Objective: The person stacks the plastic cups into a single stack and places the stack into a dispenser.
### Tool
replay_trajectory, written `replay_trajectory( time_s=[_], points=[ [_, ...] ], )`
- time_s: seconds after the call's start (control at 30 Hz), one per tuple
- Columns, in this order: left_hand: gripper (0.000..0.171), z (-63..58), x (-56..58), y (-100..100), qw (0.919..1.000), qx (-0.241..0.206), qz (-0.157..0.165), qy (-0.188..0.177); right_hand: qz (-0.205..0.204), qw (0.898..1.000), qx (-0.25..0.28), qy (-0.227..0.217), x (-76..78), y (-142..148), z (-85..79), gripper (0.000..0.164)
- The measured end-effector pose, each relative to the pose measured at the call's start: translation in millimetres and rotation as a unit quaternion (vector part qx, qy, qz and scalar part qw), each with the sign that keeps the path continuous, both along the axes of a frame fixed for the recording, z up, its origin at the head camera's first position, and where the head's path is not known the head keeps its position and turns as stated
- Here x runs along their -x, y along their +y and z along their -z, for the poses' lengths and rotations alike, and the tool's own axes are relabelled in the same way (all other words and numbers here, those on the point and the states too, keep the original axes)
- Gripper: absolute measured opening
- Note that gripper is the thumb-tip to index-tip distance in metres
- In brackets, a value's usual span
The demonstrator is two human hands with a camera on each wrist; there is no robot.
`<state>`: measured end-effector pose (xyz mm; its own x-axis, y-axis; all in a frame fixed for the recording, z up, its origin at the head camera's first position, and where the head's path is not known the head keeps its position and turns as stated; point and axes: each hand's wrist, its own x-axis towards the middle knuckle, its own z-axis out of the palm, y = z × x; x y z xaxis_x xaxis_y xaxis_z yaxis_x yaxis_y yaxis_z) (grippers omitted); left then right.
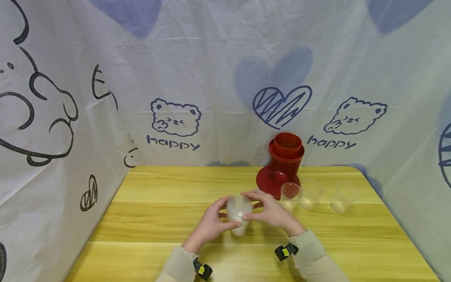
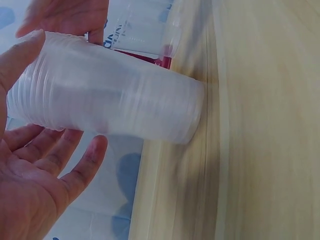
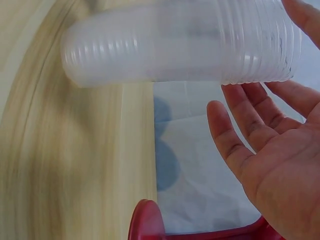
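A stack of clear plastic cups (image 1: 239, 209) stands near the middle of the table, its ribbed rims uppermost and nested tightly together. My left hand (image 1: 211, 223) holds the rim end from the left, thumb on the near side and fingers round the far side. From the right, my right hand (image 1: 269, 211) holds the same rims between thumb and fingers. In the left wrist view the stack (image 2: 120, 95) reaches down to the wooden surface or just above it; I cannot tell which. The right wrist view shows fingertips against the rims of the stack (image 3: 190, 42).
Behind my right hand is a red cylindrical container (image 1: 285, 160) with a round base. Three single clear cups stand to the right: one cup (image 1: 290, 194) close to the red base, another cup (image 1: 307, 201) beside it, a third cup (image 1: 339, 201) farther right. A printed cloth (image 1: 218, 78) hangs behind the table.
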<state>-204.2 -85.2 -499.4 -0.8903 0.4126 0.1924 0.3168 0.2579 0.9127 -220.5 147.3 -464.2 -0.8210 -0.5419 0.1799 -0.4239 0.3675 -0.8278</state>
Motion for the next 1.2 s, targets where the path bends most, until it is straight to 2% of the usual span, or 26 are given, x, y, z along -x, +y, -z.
replay_trajectory(
  time_s=[0.4, 0.63, 0.97, 1.2],
  points=[
    [0.071, 0.8, 0.7, 2, 0.9999, 0.007, -0.005, 0.014, 0.010, 0.999, 0.021, -0.029, -2.8, 0, 6.6, 0.060],
    [0.072, 1.4, -0.2, 3, 0.9999, 0.003, -0.006, -0.007, 0.012, 0.999, 0.029, -0.040, -5.7, -2, 9.7, 0.062],
    [0.072, 4.0, 1.8, 1, 1.0000, 0.003, -0.005, -0.005, 0.030, 0.999, -0.002, -0.019, -11.9, -4, 3.6, 0.066],
    [0.072, 5.8, 2.4, 2, 0.9999, 0.003, -0.011, 0.005, 0.057, 0.998, -0.026, 0.012, -15.8, 0, -0.5, 0.072]
  ],
)
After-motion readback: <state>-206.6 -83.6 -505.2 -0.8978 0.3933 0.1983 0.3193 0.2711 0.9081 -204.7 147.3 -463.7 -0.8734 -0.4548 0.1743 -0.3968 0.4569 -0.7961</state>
